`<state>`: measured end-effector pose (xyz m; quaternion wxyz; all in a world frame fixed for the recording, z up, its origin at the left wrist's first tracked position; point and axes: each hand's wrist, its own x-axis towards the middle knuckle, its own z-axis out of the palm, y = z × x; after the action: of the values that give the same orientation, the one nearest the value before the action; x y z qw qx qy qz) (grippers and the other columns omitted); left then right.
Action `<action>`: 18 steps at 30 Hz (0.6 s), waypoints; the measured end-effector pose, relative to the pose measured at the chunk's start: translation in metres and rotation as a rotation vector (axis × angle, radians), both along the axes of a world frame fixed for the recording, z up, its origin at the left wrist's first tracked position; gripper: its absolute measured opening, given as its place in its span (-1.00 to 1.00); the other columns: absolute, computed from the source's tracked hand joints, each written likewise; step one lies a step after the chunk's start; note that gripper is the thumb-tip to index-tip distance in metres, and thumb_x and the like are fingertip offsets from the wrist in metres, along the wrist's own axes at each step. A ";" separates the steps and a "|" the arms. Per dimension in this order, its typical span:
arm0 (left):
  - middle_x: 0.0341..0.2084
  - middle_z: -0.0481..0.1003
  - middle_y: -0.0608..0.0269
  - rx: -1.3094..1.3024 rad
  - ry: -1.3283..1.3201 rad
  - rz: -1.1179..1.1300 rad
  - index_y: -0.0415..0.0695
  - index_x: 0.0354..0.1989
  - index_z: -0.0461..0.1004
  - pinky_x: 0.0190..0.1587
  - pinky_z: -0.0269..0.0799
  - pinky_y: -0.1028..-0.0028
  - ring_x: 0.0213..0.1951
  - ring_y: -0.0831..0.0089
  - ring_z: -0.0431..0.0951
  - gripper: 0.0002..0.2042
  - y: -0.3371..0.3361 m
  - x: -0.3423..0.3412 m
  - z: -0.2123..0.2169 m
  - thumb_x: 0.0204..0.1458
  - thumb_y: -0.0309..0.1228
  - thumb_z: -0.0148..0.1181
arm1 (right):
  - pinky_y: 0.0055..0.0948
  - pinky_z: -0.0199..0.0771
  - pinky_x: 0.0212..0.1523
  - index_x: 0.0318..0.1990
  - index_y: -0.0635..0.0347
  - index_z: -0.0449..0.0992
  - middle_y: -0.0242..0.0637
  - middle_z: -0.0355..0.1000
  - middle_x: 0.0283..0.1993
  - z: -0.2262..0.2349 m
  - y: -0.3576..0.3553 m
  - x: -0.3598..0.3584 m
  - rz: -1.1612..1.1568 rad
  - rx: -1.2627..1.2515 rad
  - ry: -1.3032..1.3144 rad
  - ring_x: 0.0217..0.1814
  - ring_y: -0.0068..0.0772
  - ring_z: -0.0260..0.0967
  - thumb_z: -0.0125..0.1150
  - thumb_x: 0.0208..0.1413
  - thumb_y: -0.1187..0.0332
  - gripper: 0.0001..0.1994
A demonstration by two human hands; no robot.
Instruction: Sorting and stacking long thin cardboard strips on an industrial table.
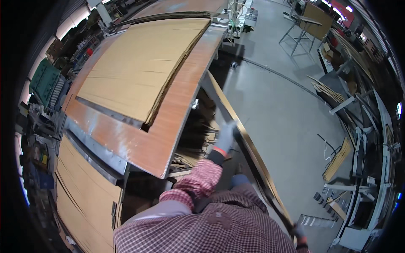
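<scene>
I see my left hand (225,137), in a grey glove, closed around the upper part of a long cardboard sheet (249,147) that stands on its edge and tilted, just beside the right side of the desk (168,126). My right hand (298,234), also gloved, grips the lower end of the same sheet near the bottom edge of the view. On the desk lies a stack of cardboard sheets (135,67). The grey floor (287,122) is to the right.
</scene>
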<state>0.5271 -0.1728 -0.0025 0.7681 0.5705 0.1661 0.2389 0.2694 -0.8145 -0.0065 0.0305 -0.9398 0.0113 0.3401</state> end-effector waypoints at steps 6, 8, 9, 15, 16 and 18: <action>-0.44 0.55 0.22 0.006 0.490 -0.412 -0.41 -0.27 0.55 -0.32 0.44 0.34 -0.39 0.46 0.49 -0.65 -0.094 0.032 -0.209 0.04 -0.26 0.20 | -0.32 0.45 -0.11 -0.15 0.23 0.58 -0.07 0.57 -0.26 0.089 0.010 -0.074 -0.433 0.323 0.356 -0.22 -0.22 0.51 0.41 -0.33 0.20 -0.51; -0.44 0.54 0.17 -0.175 0.692 -0.428 -0.43 -0.26 0.53 -0.31 0.44 0.35 -0.39 0.41 0.53 -0.67 -0.140 0.046 -0.190 0.01 -0.31 0.22 | -0.30 0.44 -0.13 -0.10 0.20 0.56 -0.08 0.56 -0.23 0.100 0.047 -0.110 -0.660 0.360 0.349 -0.20 -0.18 0.51 0.41 -0.31 0.18 -0.48; -0.45 0.53 0.17 -0.248 0.707 -0.408 -0.39 -0.27 0.53 -0.31 0.44 0.36 -0.40 0.39 0.52 -0.72 -0.150 0.048 -0.198 -0.02 -0.36 0.24 | -0.29 0.43 -0.14 -0.08 0.21 0.53 -0.06 0.56 -0.21 0.088 0.055 -0.137 -0.585 0.323 0.372 -0.17 -0.16 0.50 0.41 -0.27 0.14 -0.46; -0.56 0.49 0.23 -0.143 0.705 -0.743 -0.22 -0.40 0.55 -0.41 0.42 0.39 -0.50 0.37 0.51 -0.90 -0.328 0.108 -0.191 -0.09 -0.48 0.23 | -0.28 0.45 -0.27 -0.14 0.29 0.52 -0.04 0.55 -0.32 0.058 0.133 -0.239 -0.968 0.428 0.306 -0.28 -0.19 0.51 0.40 -0.20 0.19 -0.54; -0.58 0.48 0.24 -0.170 0.647 -0.792 -0.19 -0.41 0.54 -0.42 0.41 0.39 -0.51 0.37 0.50 -0.91 -0.369 0.124 -0.188 -0.08 -0.46 0.22 | -0.28 0.45 -0.28 -0.15 0.30 0.52 -0.03 0.54 -0.33 0.050 0.139 -0.239 -1.043 0.464 0.270 -0.28 -0.19 0.50 0.40 -0.20 0.19 -0.54; -0.57 0.48 0.28 -0.041 0.547 -0.960 -0.18 -0.44 0.53 -0.42 0.40 0.40 -0.51 0.39 0.50 -0.92 -0.468 0.160 -0.165 -0.02 -0.46 0.15 | -0.28 0.45 -0.29 -0.15 0.30 0.52 -0.03 0.54 -0.34 0.032 0.147 -0.231 -1.202 0.533 0.178 -0.30 -0.20 0.50 0.40 -0.19 0.20 -0.55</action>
<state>0.6874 -0.6413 -0.1675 0.7304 0.6084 0.0855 -0.2985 0.0384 -0.6670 0.0258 0.4452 -0.6986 0.4516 0.3313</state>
